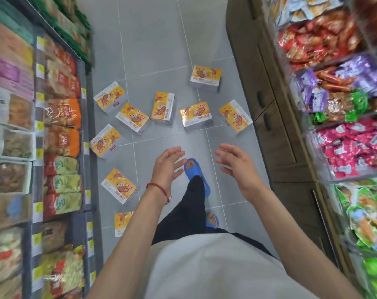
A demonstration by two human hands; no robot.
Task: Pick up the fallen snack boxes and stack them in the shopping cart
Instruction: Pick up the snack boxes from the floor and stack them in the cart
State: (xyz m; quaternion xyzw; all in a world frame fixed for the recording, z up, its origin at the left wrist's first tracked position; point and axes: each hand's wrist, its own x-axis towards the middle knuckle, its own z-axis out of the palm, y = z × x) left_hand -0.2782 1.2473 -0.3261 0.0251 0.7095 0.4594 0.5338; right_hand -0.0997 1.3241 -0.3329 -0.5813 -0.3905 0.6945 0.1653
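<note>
The left hand (169, 167) and right hand (237, 167) are hovering empty, fingers loosely spread, over the tiled floor (161, 39). Yellow snack boxes (196, 116) are lying scattered ahead, from the left shelf's (60, 126) edge to the right cabinet's (273, 126) foot, with bare tiles beyond them.

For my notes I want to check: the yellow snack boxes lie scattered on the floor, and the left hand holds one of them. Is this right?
Not quite. The left hand holds nothing; the head view shows it open above the floor. The snack boxes do lie scattered there.
</note>
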